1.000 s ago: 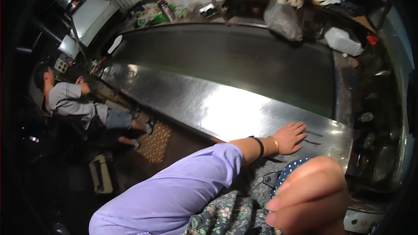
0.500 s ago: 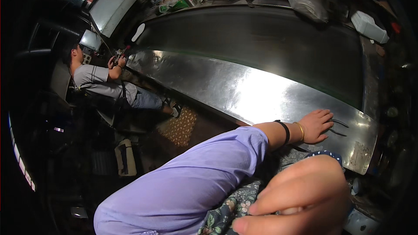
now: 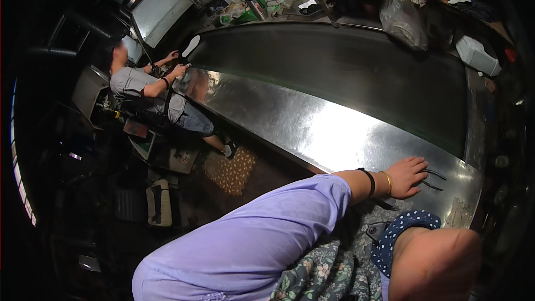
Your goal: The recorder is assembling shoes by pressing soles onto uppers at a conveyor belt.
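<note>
My left hand [image 3: 408,178] lies palm down with fingers spread on the shiny metal strip [image 3: 267,108] along the near side of a wide dark belt [image 3: 334,58]. Two thin dark prongs of a tool [image 3: 434,174] stick out past its fingertips; the rest of the tool is hidden, and its kind cannot be made out. A gold bangle and a black band circle that wrist. At the lower right, my bare right forearm [image 3: 437,262] comes out of a navy polka-dot cuff [image 3: 398,239], close to the camera. The right hand itself is outside the picture.
Across at the left end stands a co-worker [image 3: 142,86], hands near a white sole-shaped piece [image 3: 190,46] on the belt. A white plastic jug [image 3: 478,56] and a hanging clear bag [image 3: 404,25] are at the far right. A bottle [image 3: 256,6] stands along the back ledge.
My right hand, earlier large with curled fingers at the lower right, has left the picture. The co-worker's hands have parted and reached toward the belt. The view has shifted; my left hand stays put.
</note>
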